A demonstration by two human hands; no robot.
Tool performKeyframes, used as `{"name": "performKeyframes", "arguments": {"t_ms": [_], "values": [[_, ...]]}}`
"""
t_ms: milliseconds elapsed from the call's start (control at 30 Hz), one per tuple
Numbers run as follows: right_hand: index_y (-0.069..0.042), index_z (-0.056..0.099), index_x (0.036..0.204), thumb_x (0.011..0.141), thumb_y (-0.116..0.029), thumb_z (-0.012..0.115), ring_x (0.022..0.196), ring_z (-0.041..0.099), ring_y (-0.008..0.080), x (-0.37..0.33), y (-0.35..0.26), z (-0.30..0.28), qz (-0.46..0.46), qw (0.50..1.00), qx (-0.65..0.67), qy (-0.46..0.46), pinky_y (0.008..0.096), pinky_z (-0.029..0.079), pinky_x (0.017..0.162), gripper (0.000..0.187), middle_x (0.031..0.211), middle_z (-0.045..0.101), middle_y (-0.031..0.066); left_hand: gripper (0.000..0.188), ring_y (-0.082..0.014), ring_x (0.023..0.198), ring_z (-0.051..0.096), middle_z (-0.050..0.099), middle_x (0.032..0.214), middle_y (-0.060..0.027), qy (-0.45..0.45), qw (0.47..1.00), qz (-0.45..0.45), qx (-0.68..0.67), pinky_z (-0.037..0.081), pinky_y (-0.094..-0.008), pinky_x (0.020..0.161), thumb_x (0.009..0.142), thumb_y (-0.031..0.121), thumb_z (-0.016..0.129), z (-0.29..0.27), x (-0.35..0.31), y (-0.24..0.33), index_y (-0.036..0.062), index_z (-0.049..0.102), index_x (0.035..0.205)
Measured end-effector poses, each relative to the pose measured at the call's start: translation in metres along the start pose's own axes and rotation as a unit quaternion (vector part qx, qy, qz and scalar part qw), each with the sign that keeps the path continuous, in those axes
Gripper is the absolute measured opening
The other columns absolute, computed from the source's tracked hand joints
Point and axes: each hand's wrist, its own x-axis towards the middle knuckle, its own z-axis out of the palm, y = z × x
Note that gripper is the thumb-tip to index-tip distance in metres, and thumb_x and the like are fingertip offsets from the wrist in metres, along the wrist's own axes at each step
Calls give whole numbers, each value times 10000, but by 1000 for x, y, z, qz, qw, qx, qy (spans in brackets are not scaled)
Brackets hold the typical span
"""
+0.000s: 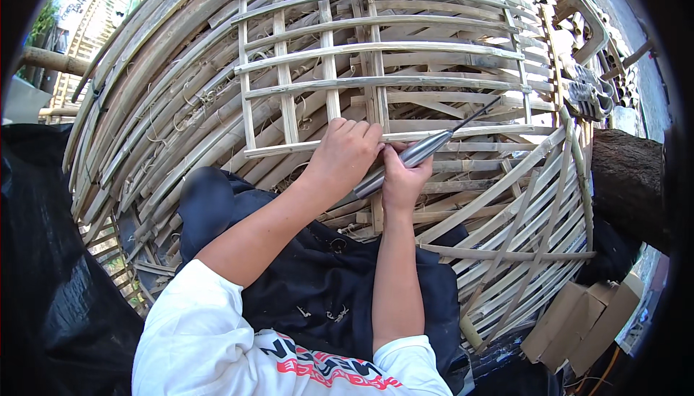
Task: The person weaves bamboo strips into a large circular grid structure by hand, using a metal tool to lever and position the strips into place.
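Note:
A lattice of pale bamboo strips point(329, 49) lies before me, its long strips crossed by several upright ones. On its near edge strip, my left hand point(345, 151) is closed, fingers curled over where an upright strip meets it. My right hand point(405, 177) grips an awl-like tool point(426, 148) with a thick silver handle. Its thin dark shaft slants up to the right, over the lattice's right part, and no strip is visibly pierced. The thumbs of both hands are close together at the near edge; what lies between the fingertips is too small to make out.
Beneath the lattice is a large pile of curved bamboo strips point(155, 92). A second slatted bamboo panel point(517, 230) leans at the right, near a log point(627, 182) and an opened cardboard box point(578, 324). Dark cloth point(311, 273) covers my lap; black sheeting point(61, 251) hangs at the left.

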Motion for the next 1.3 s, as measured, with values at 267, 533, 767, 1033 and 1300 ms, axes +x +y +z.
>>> {"name": "performKeyframes", "arguments": {"t_ms": [267,533,767,1033,1300], "values": [[-17,497,1004,818,93,699,746,653,140,9,-4,8,0,996,-91,23,276,545,695,295,892,659,84,167,-250,844,611,616,846,-82,35,999,14,-7,419,-381,848,873,174,688,6,3,-10,67,600,966],[2,474,1030,853,45,683,612,649,161,7,-31,18,71,995,-62,10,286,549,491,276,868,665,120,322,-247,809,636,662,839,-88,67,995,19,-66,431,-373,819,863,152,698,-1,3,-14,30,628,1152],[-32,494,986,874,-55,728,511,598,133,4,-35,14,117,991,-48,-42,279,515,427,261,823,646,95,341,-236,766,626,647,806,-71,85,992,24,-87,441,-360,792,803,176,766,-6,-4,-32,78,711,1125],[-51,495,942,861,-62,757,490,576,117,5,-30,21,101,991,-85,6,269,503,416,275,734,613,54,364,-201,705,582,577,736,-28,98,991,48,-72,422,-338,752,785,170,781,6,-3,-35,125,737,1144],[-36,525,938,881,-107,741,488,572,118,10,-35,14,151,987,-58,-22,277,507,429,235,717,627,76,353,-180,683,565,544,714,-11,136,988,64,-44,403,-332,720,788,185,786,13,-5,-38,131,743,1135]]}}
